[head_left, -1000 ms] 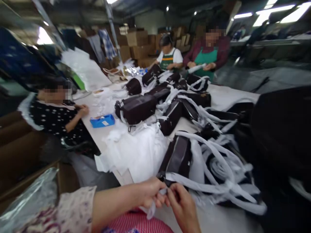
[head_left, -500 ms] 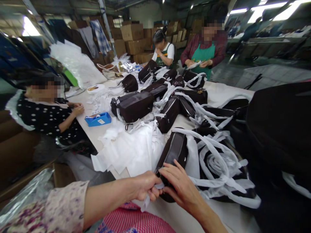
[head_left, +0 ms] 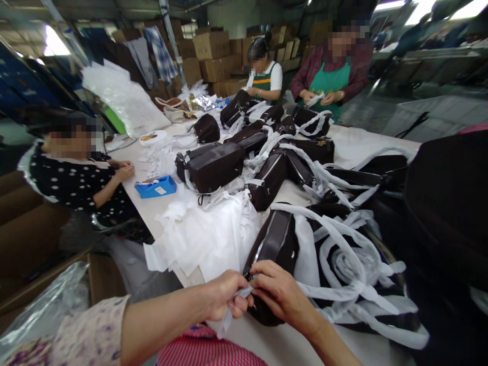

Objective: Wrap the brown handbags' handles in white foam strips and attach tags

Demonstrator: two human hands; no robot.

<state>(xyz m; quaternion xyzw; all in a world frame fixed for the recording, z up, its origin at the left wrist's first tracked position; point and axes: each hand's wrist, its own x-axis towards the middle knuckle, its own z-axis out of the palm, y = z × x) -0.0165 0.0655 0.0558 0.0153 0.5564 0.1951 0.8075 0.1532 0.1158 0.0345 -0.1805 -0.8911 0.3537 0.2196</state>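
Note:
A dark brown bag (head_left: pixel 277 239) with a zip along its edge lies on the table in front of me. At its near end, my left hand (head_left: pixel 231 297) is closed on a strip of white wrapping paper (head_left: pixel 225 321), whose loose end hangs below the fist. My right hand (head_left: pixel 275 291) meets it there, fingers and thumb pinched on the same strip beside the bag's end. Straps wrapped in white paper (head_left: pixel 353 254) loop over the bag's right side. Loose white sheets (head_left: pixel 213 231) are heaped to the left of the bag.
More dark bags (head_left: pixel 215 165) with wrapped straps cover the table's middle. A blue box (head_left: pixel 155 187) stands near the left edge. One person in polka dots (head_left: pixel 82 175) sits at left; two others work across the table. A large dark shape (head_left: pixel 450 198) fills the right side.
My right hand, spread over the bag's end before, has drawn its fingers in to pinch the paper strip. The left hand keeps its hold. The view has shifted slightly.

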